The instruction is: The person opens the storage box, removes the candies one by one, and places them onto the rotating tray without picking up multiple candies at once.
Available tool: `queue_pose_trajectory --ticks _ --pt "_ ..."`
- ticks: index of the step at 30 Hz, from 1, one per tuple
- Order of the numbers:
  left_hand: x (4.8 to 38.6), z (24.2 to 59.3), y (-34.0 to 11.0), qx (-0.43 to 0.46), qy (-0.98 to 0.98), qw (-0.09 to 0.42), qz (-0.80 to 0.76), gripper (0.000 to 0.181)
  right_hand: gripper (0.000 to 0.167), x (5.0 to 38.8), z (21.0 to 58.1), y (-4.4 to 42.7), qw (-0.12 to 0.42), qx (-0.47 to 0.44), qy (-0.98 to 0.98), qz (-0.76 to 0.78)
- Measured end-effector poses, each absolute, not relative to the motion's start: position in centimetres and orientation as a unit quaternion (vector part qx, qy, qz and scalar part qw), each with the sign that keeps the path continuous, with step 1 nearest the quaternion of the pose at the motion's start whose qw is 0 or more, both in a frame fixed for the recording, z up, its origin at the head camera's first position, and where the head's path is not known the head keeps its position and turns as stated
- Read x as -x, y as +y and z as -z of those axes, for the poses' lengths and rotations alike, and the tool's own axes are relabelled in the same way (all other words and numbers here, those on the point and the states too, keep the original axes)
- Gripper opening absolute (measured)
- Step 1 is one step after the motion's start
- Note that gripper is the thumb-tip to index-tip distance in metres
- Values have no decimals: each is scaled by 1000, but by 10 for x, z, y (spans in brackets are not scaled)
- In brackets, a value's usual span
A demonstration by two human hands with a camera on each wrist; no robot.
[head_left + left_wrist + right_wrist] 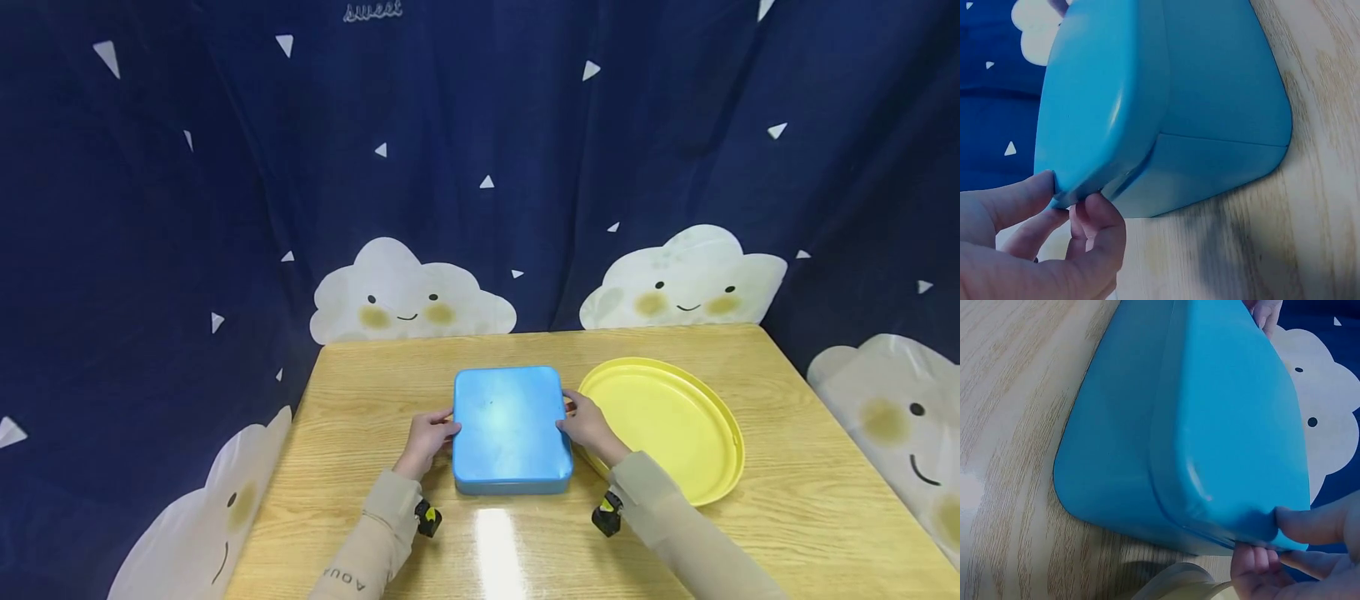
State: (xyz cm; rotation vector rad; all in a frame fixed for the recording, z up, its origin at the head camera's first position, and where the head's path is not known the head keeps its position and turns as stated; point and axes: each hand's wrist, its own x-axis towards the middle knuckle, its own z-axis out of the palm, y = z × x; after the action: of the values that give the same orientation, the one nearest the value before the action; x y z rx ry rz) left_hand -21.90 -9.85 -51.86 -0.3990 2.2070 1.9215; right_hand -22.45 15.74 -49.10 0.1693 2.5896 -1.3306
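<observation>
A square blue box (512, 425) with rounded corners stands on the table, its lid (1088, 94) on top. At the box's left side, my left hand (429, 435) pinches the lid's rim, thumb above and curled fingers below. A narrow dark gap shows under the rim beside those fingers in the left wrist view. My right hand (588, 422) pinches the opposite rim, its thumb on top and fingertips beneath the edge. The right wrist view shows a thin seam between lid and box body (1107, 444). What is inside the box is hidden.
A round yellow tray (667, 425) with a raised rim lies to the right of the box, partly under my right forearm. The wooden table (375, 375) ends at a dark blue curtain (450, 108) with clouds and triangles. Each wrist carries a small black camera (427, 518).
</observation>
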Motion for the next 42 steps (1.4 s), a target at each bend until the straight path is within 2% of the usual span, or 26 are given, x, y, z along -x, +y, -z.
queue_pose_trajectory --ticks 15,26,42 --pt "210 514 -122 117 746 100 -647 38 58 220 487 146 110 -22 880 461" --pt "201 509 -156 136 762 79 -628 36 57 213 487 112 105 -20 855 507" --pt "189 513 -209 195 757 41 -622 36 50 206 495 47 53 2 833 551"
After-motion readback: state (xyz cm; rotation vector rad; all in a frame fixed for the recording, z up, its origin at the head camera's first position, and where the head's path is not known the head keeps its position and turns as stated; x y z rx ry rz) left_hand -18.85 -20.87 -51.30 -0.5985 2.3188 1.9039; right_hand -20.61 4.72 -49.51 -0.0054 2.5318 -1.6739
